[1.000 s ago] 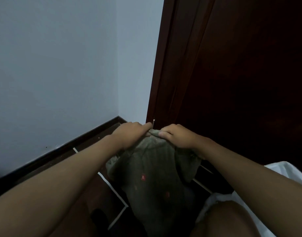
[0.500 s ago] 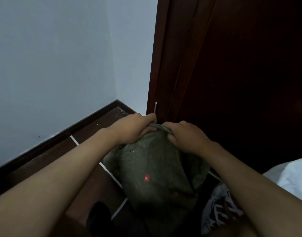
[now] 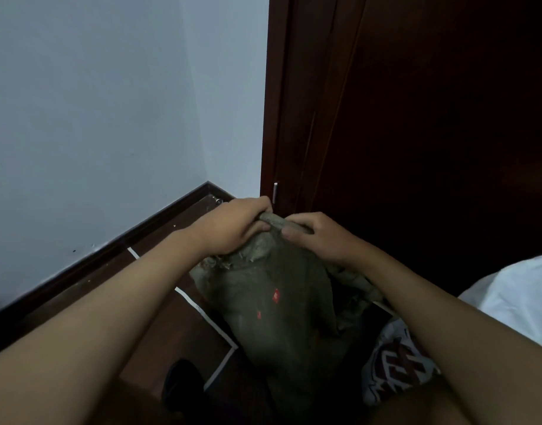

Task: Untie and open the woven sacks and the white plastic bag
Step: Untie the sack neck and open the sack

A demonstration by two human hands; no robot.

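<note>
Left hand curls tight around the twisted neck of the woven sack, standing on the floor by the dark door. Right hand pinches that same neck. White plastic bag far right.

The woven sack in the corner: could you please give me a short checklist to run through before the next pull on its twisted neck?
1. Left hand grips the neck of the woven sack: ok.
2. Right hand grips the neck from the other side: ok.
3. Neck untwisted and mouth open: not ok, it is bunched tight between the hands.
4. Tie or knot located: cannot tell, the fingers cover that spot.
5. Sack standing upright on the floor: ok; its base is out of clear view.
6. White plastic bag opened: cannot tell, only part of it shows at the right edge.
</note>
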